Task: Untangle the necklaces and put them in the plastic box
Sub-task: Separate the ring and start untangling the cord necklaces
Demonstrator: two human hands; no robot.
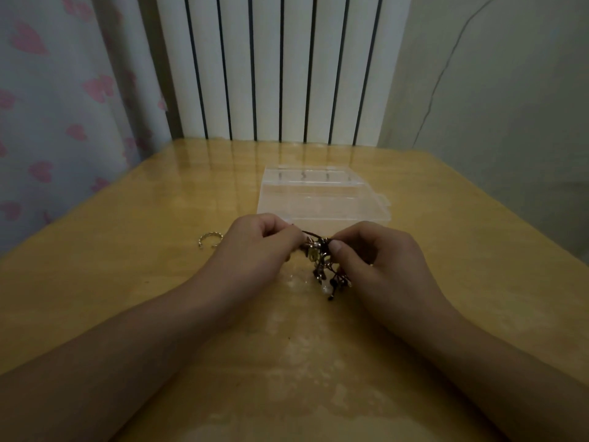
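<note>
**Inspector A:** Count on the necklaces?

**Inspector B:** One tangled cluster of necklaces (322, 260), held just above the table between two hands. How many strands it holds I cannot tell. Dark cord, small dark beads and pale metal links, hanging in a knot.

**Inspector A:** Hands?

**Inspector B:** The left hand (255, 247) has its fingers curled, pinching the cluster's left end. The right hand (379, 253) pinches the right end with thumb and fingers. Both forearms are bare.

**Inspector A:** The container?

**Inspector B:** One clear plastic box (318, 196), rectangular, lid open, lying just beyond the hands. Its inside is hard to read through the glare.

**Inspector A:** Anything else?

**Inspector B:** One open metal bangle (208, 240) to the left, apart from the left hand.

**Inspector A:** Surface and edges?

**Inspector B:** Glossy yellow wooden table (127, 282); bare room left and right of the box. Its far edge meets a white ribbed radiator (280, 68), with a heart-print curtain (63, 106) to the left.
</note>
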